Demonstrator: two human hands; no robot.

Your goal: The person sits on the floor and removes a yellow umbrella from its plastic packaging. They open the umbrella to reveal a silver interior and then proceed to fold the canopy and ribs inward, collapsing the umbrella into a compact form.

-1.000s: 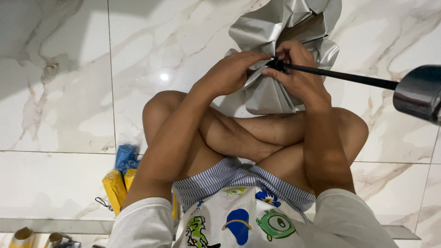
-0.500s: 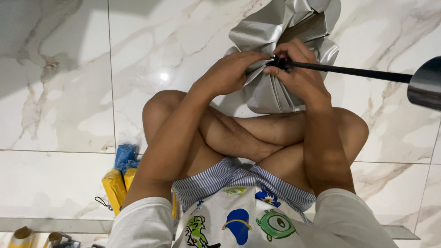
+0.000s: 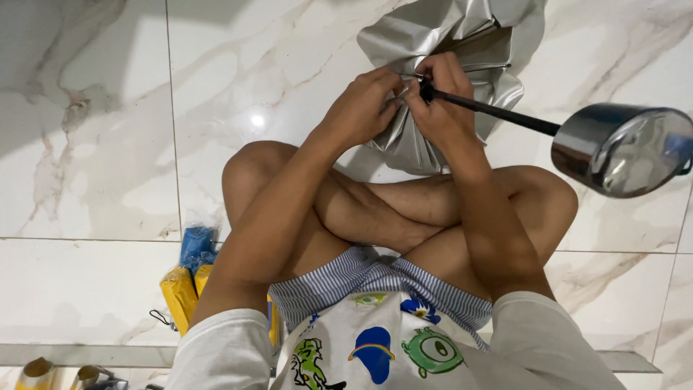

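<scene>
White marble-look floor tiles (image 3: 108,144) w/ grey veins & thin grout lines are seen throughout. Silver umbrella canopy (image 3: 433,43) is spread on the floor ahead of crossed legs; left hand (image 3: 364,105) pinches its fabric, right hand (image 3: 440,101) is clenched round the black shaft (image 3: 498,112). Folded yellow & blue umbrellas (image 3: 188,278) are laid at left.

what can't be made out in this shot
Head view only:
- Umbrella canopy: top cut off by the frame edge.
- Shaft joint with the canopy: hidden by both hands, left hand and right hand.
- Handle: blurred, too near the camera.
- Yellow items: partly behind the left arm.
</scene>
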